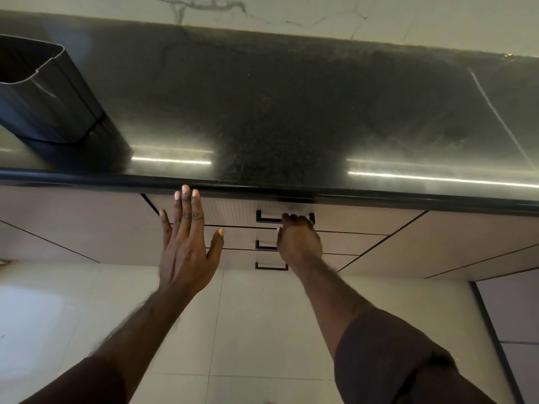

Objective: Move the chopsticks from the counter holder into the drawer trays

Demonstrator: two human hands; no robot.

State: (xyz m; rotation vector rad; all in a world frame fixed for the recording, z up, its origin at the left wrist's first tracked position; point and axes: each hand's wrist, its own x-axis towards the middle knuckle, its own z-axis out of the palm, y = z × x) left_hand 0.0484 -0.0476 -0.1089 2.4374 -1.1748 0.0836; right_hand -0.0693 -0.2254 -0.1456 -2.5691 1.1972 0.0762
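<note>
A dark metal holder [43, 91] stands on the black counter [277, 112] at the far left; its inside is dark and I see no chopsticks in it. Below the counter edge is a stack of three beige drawers, all shut. My right hand [297, 237] grips the black handle [268, 218] of the top drawer [227, 211], fingers curled round it. My left hand [186, 240] is held flat with straight fingers spread, in front of the top drawer's left part, holding nothing.
Two more drawer handles [269, 266] sit below the top one. Beige cabinet doors flank the drawers on both sides. The floor [248, 330] is pale tile. A marble-patterned wall [291, 13] runs behind the counter.
</note>
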